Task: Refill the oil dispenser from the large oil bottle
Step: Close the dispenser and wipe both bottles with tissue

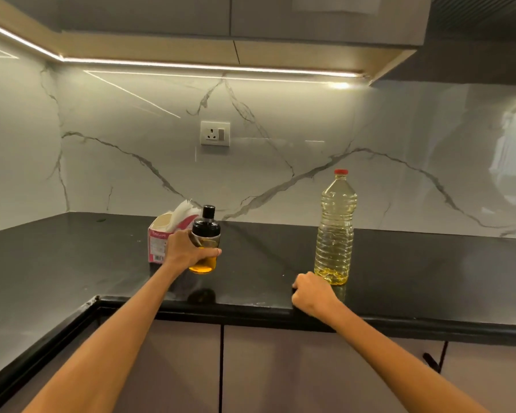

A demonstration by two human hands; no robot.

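Tissue box (158, 244), pink and white, stands at far left on the black counter (414, 263), touching or just behind the left hand; which of the two I cannot tell

Left hand (185, 251): fingers and thumb wrapped round the glass body of the oil dispenser (205, 248). Dispenser upright, long axis vertical, black cap and spout still on. Amber oil fills only the lower part. Whether its base sits on the counter or is slightly lifted is not clear

Bare stretch of counter lies between dispenser and bottle; the two are well apart

Right hand (312, 292): fingers curled over the front edge of the counter, holding neither vessel. Whether the fingers clamp the edge or merely rest on it cannot be read from this angle

Large oil bottle (335, 234): upright at right, long axis vertical, red cap (341, 172) still screwed on, pale oil through most of its height. It stands just beyond the right hand and slightly to that hand's right, near but not touching

Judgement: pouring has not begun, since both closures are on. The key relation is that the bottle lies straight ahead of the right hand, much nearer to it than to the left, which is occupied. A short forward reach of the right hand would meet the bottle's lower ribbed body. The dispenser cap probably has to come off first, and that wants a second hand
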